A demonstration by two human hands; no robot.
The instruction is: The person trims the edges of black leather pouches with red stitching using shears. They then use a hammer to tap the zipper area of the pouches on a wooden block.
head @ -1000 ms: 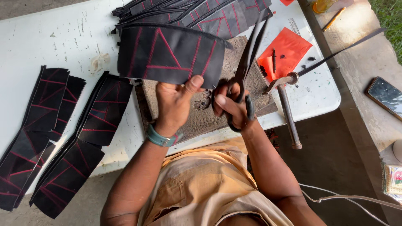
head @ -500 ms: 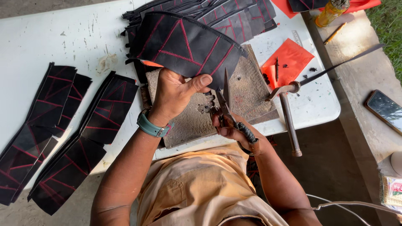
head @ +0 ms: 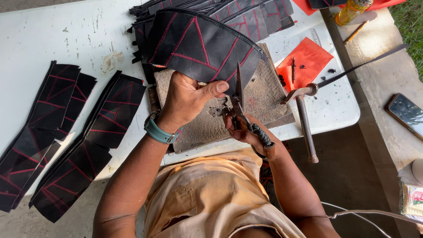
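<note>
My left hand (head: 187, 99) grips the lower edge of a black leather piece (head: 198, 44) stitched with red lines, lifted over a worn brown board (head: 264, 99). My right hand (head: 246, 132) is closed on the handles of dark metal scissors (head: 239, 94). Their blades point up and stand shut against the piece's lower right edge, beside my left thumb. A teal band is on my left wrist.
More black stitched pieces lie in stacks at the left (head: 66, 136) and at the back (head: 246, 15) of the white table (head: 53, 35). A hammer (head: 304, 123), an orange sheet (head: 304, 61), a bottle (head: 350, 11), a pencil (head: 356, 31) and a phone (head: 407, 114) lie to the right.
The scissors were open a second ago with the long blades spread; now they are shut and upright at the piece's edge. My left hand has lifted and turned the piece.
</note>
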